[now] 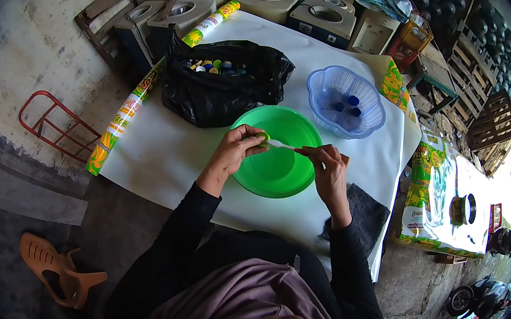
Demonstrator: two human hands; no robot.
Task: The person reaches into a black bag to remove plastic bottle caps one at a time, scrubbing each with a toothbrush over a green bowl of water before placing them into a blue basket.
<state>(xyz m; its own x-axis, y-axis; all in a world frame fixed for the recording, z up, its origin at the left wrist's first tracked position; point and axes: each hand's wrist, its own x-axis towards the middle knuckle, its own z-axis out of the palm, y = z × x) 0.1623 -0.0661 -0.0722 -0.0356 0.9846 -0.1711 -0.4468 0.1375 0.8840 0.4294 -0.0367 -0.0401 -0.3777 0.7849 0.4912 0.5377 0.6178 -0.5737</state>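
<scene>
Fingers (250,131) of the left hand (230,150) pinch a small green cap (263,136), with the thumb on one side and the other fingers on the other side. Across from them, the right hand (333,169) has its fingers pressed together on the back end of a thin tool (280,144). The tool has a white front part that points at the cap and seems to touch it. It is too small to tell if that end is a brush or a blade. Both hands are up over a big green bowl (271,186), so the cap and the tool are right above it. The step in hand looks like working on the cap with the tip of the tool. The next move seems to call for a firm pinch on the cap and a soft, careful push from the right hand, because the cap is little and could slip. Past the left fingers, a black bag (201,107) sits open on the counter (370,164), with lots of colored caps (216,65) inside. Past the right fingers is a blue basket (322,97), with three dark blue caps (353,100) in it. Nearer the body than the right fingers, a dark cloth (368,219) lies by the right wrist.
</scene>
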